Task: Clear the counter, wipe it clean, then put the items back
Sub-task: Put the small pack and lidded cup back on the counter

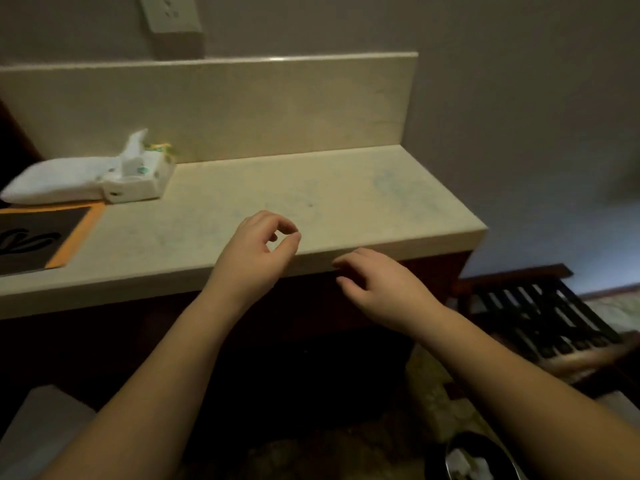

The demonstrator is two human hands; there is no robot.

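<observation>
Table (346,188) front edge: your right hand (384,289) hovers beside it, fingers relaxed.
Tabletop: your left hand (256,247) above it, fingers curled, tips pinched together.

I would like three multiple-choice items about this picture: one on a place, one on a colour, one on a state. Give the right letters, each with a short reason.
1. Where on the counter does the tissue pack stand?
A) left part, near the back
B) right end
C) front edge

2. What colour is the border of the dark mat?
A) green
B) orange
C) white

3. In what state is the tissue pack?
A) sealed
B) open, one tissue sticking up
C) crushed flat

Answers:
1 A: it sits at the left, beside a white cloth.
2 B: an orange strip frames the mat.
3 B: a tissue rises from the pack's top.
</observation>
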